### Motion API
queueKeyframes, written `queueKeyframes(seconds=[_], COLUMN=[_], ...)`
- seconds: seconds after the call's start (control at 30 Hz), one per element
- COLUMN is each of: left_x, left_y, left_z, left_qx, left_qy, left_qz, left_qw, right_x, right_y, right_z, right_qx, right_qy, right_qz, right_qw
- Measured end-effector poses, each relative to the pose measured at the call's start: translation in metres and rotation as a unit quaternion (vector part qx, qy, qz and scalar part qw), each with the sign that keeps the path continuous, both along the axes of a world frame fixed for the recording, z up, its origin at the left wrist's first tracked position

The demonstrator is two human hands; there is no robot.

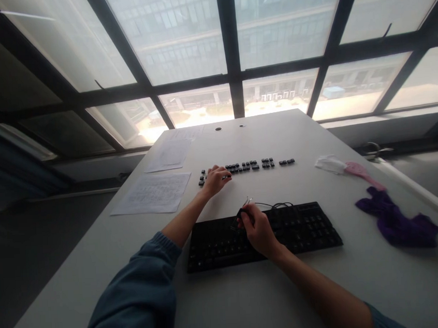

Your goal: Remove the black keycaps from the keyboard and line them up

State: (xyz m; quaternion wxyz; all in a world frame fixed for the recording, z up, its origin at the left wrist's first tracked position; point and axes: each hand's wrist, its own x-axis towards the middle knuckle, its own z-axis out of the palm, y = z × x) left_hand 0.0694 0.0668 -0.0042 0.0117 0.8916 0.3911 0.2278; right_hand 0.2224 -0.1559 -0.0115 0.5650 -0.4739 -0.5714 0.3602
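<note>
A black keyboard (298, 228) lies in front of me, with bare patches in its upper left part where keycaps seem to be off. Beyond it, loose black keycaps (268, 163) stand in rows on the white table. My left hand (216, 180) is at the left part of these rows, thumb and fingers closed on a small dark keycap (227, 176). Over the middle of the keyboard, my right hand (258, 230) grips a keycap puller (247, 200), its thin wire prongs pointing up and away. The puller's handle is mostly hidden by the fingers.
Written paper sheets (155, 193) lie on the left of the table (225, 304). On the right are a purple cloth (399, 219), a pink cloth (362, 171) and a white cloth (330, 164). The keyboard's cable (282, 205) is coiled behind it. Large windows (278, 26) rise beyond the table.
</note>
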Motion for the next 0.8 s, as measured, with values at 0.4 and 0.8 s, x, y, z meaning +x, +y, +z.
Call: queueKeyframes(seconds=[0.4, 0.8], left_x=[-0.008, -0.022], left_y=[0.008, -0.004], left_z=[-0.013, -0.003], left_qx=[-0.001, 0.031], left_qy=[0.005, -0.048], left_qz=[0.003, 0.049], left_qw=[1.000, 0.997], right_x=[0.001, 0.000], right_y=[0.000, -0.002], right_z=[0.002, 0.006], right_qx=[-0.016, -0.018], right_qy=[-0.004, 0.001], right_qz=[0.010, 0.015], right_qw=[1.000, 1.000])
